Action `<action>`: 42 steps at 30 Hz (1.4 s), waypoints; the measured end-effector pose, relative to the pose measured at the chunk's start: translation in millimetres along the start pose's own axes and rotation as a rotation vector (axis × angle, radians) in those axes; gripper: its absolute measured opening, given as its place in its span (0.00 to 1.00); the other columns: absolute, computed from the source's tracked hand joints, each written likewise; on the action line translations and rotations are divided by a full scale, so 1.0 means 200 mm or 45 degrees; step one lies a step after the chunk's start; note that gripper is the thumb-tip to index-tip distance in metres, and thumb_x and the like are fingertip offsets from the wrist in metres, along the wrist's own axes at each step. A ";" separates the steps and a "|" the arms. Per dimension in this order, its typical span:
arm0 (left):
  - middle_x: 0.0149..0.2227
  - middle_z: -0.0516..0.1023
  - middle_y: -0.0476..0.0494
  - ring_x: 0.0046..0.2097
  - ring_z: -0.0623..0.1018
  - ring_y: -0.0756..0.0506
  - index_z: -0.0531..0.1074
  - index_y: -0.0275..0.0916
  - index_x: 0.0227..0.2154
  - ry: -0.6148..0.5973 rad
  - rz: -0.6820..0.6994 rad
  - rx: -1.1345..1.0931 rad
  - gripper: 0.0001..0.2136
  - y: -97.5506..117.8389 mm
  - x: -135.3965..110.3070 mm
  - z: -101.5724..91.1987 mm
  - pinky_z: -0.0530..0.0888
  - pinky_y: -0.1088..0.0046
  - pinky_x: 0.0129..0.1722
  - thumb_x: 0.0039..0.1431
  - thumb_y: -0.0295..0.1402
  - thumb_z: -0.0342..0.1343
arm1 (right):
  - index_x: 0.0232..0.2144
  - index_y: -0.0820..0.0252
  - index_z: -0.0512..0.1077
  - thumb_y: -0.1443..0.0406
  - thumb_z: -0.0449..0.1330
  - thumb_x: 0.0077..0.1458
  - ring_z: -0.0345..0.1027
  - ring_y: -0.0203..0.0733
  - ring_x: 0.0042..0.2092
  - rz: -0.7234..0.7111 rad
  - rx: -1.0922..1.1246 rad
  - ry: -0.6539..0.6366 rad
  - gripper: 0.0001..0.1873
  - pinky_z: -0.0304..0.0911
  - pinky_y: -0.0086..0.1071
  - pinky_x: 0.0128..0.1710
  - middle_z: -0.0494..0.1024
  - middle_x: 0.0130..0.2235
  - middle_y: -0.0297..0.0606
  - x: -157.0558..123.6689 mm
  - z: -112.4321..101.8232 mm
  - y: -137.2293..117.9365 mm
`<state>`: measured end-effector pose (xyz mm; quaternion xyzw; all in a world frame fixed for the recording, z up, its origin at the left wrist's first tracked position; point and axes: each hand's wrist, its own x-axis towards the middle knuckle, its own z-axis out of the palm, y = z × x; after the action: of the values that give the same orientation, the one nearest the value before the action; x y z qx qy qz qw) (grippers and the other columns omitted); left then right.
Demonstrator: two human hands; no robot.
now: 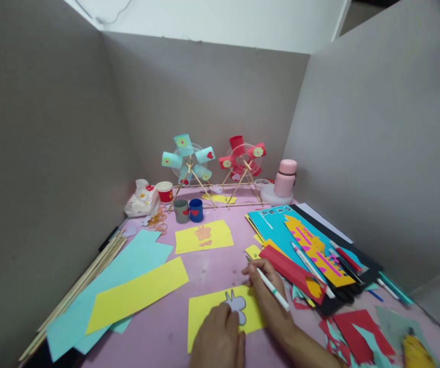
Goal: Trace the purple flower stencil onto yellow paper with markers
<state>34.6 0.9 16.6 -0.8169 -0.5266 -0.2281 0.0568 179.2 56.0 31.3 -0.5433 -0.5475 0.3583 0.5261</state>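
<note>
A white marker pen [275, 291] with a teal band is gripped in my right hand [268, 296], slanting across the fingers, its far end up and to the left. Below that hand lies a yellow paper strip [197, 317]. On the strip sits a lilac paper butterfly [238, 306] with a dark outline. My left hand [220, 337] presses the butterfly's left side against the strip with bent fingers, covering part of it. Just beyond is another yellow strip [185, 243] with an orange butterfly [203, 233] on it.
Blue [187, 162] and red [242, 156] paper-cup wheels stand on stick frames at the back. Left lie a yellow strip [139, 294], light-blue sheets [66, 327] and sticks [85, 276]. Right are a red strip [292, 271], coloured sheets [265, 220], pens and scraps. Grey panels enclose the table.
</note>
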 end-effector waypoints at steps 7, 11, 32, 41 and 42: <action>0.38 0.74 0.39 0.42 0.75 0.41 0.72 0.36 0.39 -0.215 -0.148 -0.153 0.12 -0.21 0.14 -0.18 0.72 0.64 0.42 0.62 0.31 0.43 | 0.32 0.58 0.68 0.70 0.59 0.50 0.65 0.47 0.37 -0.154 -0.314 -0.222 0.05 0.58 0.36 0.38 0.72 0.33 0.38 -0.10 -0.10 -0.05; 0.41 0.74 0.41 0.44 0.74 0.40 0.72 0.39 0.41 -0.359 -0.122 -0.225 0.14 -0.20 0.15 -0.19 0.70 0.64 0.44 0.49 0.32 0.56 | 0.35 0.56 0.68 0.78 0.61 0.38 0.63 0.48 0.42 -0.184 -0.421 -0.312 0.20 0.56 0.37 0.43 0.72 0.38 0.38 -0.13 -0.07 -0.07; 0.46 0.77 0.39 0.49 0.74 0.38 0.73 0.37 0.43 -0.251 -0.125 -0.405 0.17 -0.35 0.15 -0.09 0.69 0.55 0.51 0.52 0.35 0.48 | 0.27 0.57 0.69 0.77 0.58 0.37 0.64 0.36 0.28 -0.020 -0.214 -0.535 0.14 0.55 0.24 0.25 0.73 0.27 0.28 -0.41 -0.42 -0.21; 0.58 0.67 0.34 0.59 0.66 0.32 0.70 0.36 0.53 -0.286 -0.002 -0.281 0.30 -0.35 0.04 -0.09 0.67 0.52 0.55 0.43 0.34 0.62 | 0.40 0.55 0.70 0.71 0.58 0.49 0.69 0.48 0.45 -0.349 -0.553 -0.259 0.14 0.62 0.37 0.44 0.77 0.42 0.41 -0.19 -0.31 0.00; 0.58 0.67 0.34 0.59 0.66 0.32 0.70 0.37 0.53 -0.278 0.019 -0.270 0.29 -0.37 0.03 -0.09 0.67 0.52 0.55 0.45 0.36 0.62 | 0.40 0.56 0.71 0.72 0.58 0.49 0.68 0.49 0.47 -0.378 -0.565 -0.290 0.15 0.61 0.39 0.47 0.76 0.44 0.42 -0.18 -0.29 0.01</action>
<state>-34.3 32.3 23.4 -0.8423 -0.4965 -0.1917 -0.0858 230.0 10.1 33.7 -0.5153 -0.7416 0.2075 0.3761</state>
